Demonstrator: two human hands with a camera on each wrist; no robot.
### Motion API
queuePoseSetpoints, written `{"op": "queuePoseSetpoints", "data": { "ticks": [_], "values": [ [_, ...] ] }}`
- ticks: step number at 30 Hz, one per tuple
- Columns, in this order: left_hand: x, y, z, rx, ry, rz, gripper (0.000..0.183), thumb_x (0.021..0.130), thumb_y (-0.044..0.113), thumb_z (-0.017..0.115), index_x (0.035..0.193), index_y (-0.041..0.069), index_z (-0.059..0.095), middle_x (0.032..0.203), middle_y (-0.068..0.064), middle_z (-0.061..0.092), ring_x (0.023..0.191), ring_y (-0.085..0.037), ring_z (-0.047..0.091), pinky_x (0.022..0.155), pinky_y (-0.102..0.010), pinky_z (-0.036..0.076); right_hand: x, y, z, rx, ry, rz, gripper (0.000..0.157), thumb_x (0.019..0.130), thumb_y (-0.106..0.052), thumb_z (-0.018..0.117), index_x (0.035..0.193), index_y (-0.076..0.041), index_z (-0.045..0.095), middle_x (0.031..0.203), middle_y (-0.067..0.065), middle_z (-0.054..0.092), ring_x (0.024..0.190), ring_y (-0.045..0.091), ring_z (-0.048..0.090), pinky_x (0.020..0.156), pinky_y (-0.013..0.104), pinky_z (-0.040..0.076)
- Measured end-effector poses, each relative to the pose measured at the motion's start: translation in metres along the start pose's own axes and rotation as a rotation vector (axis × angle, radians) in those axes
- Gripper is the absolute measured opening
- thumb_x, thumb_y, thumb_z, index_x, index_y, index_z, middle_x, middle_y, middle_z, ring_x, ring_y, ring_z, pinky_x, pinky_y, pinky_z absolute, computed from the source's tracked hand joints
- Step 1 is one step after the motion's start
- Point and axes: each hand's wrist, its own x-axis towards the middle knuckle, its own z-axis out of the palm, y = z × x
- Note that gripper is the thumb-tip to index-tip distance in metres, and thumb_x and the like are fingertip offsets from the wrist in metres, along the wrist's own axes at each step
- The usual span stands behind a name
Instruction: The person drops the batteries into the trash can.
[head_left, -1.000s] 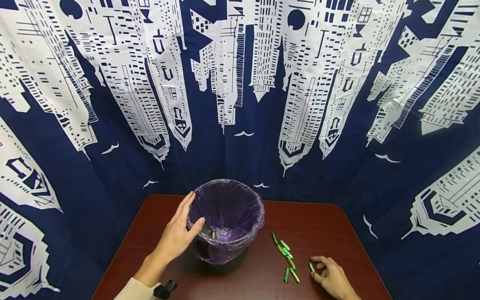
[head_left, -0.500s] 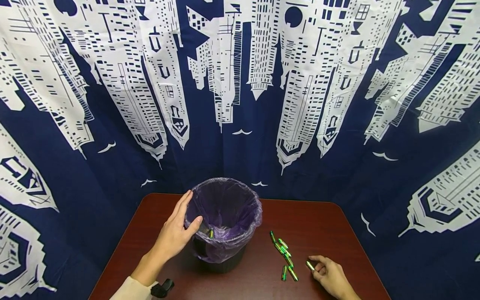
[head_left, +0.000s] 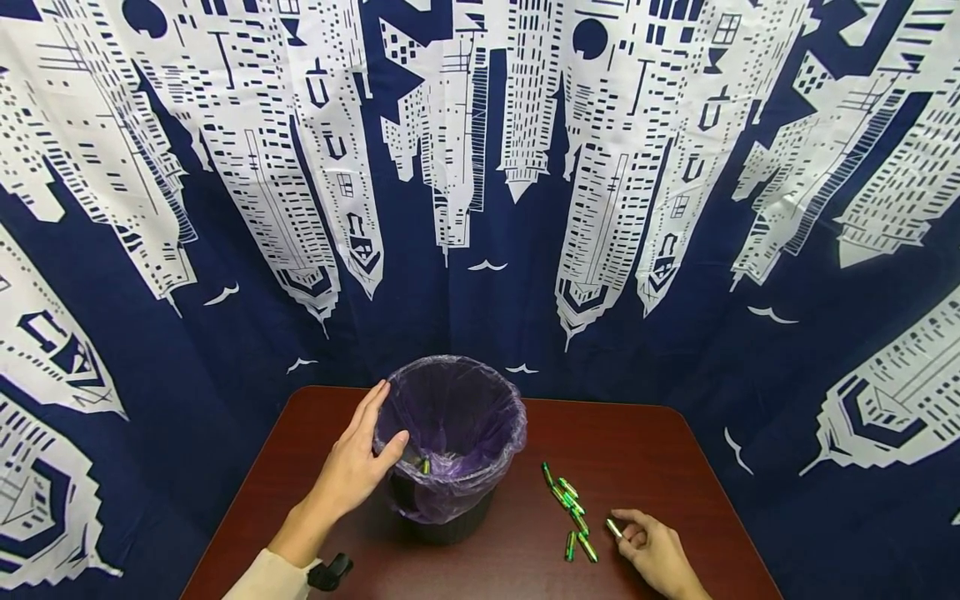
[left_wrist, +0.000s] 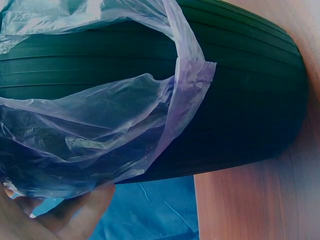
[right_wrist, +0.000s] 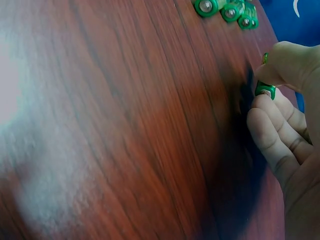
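My right hand (head_left: 654, 550) pinches a small green battery (head_left: 614, 527) between thumb and fingertips, low over the table. In the right wrist view the green end of that battery (right_wrist: 265, 90) shows between the thumb and fingers; the rest is covered. My left hand (head_left: 356, 462) lies along the left side of a dark bin (head_left: 450, 533) with a translucent purple liner (head_left: 498, 458), fingers extended at the rim and thumb across its near edge. One battery (head_left: 425, 467) shows inside the bin. Several green and gold batteries (head_left: 570, 500) lie in a loose line between bin and right hand.
The reddish-brown wooden table (head_left: 600, 433) carries the bin left of its middle. A navy curtain (head_left: 480, 317) with white city buildings hangs right behind it. A black strap device (head_left: 330, 573) sits on the left wrist.
The right hand has shifted slightly left with the battery in its fingertips, and the battery has tilted. The left hand stays at the bin's rim.
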Motion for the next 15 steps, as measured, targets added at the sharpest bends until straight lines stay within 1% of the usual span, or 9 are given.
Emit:
{"op": "queuePoseSetpoints", "data": {
  "ticks": [2, 5, 9, 15],
  "values": [
    [0.000, -0.001, 0.001, -0.001, -0.011, -0.001, 0.086, 0.111, 0.041, 0.072, 0.183, 0.012, 0.035, 0.191, -0.013, 0.037, 0.165, -0.051, 0.054, 0.122, -0.082, 0.051, 0.000, -0.002, 0.001, 0.006, -0.011, 0.018, 0.041, 0.094, 0.005, 0.088, 0.132, -0.010, 0.083, 0.094, -0.002, 0.071, 0.072, 0.002, 0.062, 0.067, 0.022, 0.055],
    [-0.001, -0.002, 0.001, 0.002, -0.011, -0.002, 0.087, 0.110, 0.041, 0.072, 0.183, 0.012, 0.035, 0.191, -0.014, 0.037, 0.165, -0.051, 0.054, 0.122, -0.082, 0.052, 0.001, -0.005, 0.000, 0.011, -0.030, 0.019, 0.041, 0.096, 0.004, 0.088, 0.134, -0.010, 0.082, 0.094, -0.002, 0.070, 0.073, 0.002, 0.061, 0.067, 0.021, 0.055],
    [-0.001, -0.003, -0.002, 0.000, 0.003, 0.000, 0.087, 0.109, 0.040, 0.073, 0.183, 0.012, 0.036, 0.190, -0.014, 0.037, 0.165, -0.051, 0.054, 0.121, -0.083, 0.051, 0.006, -0.014, -0.006, 0.016, -0.023, -0.035, 0.041, 0.096, 0.003, 0.088, 0.135, -0.007, 0.082, 0.095, -0.001, 0.070, 0.073, 0.001, 0.062, 0.066, 0.021, 0.055],
    [0.002, -0.002, 0.000, -0.005, -0.009, 0.006, 0.087, 0.110, 0.040, 0.072, 0.183, 0.012, 0.035, 0.191, -0.015, 0.037, 0.166, -0.050, 0.053, 0.123, -0.082, 0.051, 0.015, -0.027, -0.026, -0.014, 0.043, -0.126, 0.034, 0.094, 0.005, 0.091, 0.126, -0.006, 0.086, 0.096, -0.001, 0.071, 0.075, -0.002, 0.062, 0.067, 0.021, 0.057]
  ]
}}
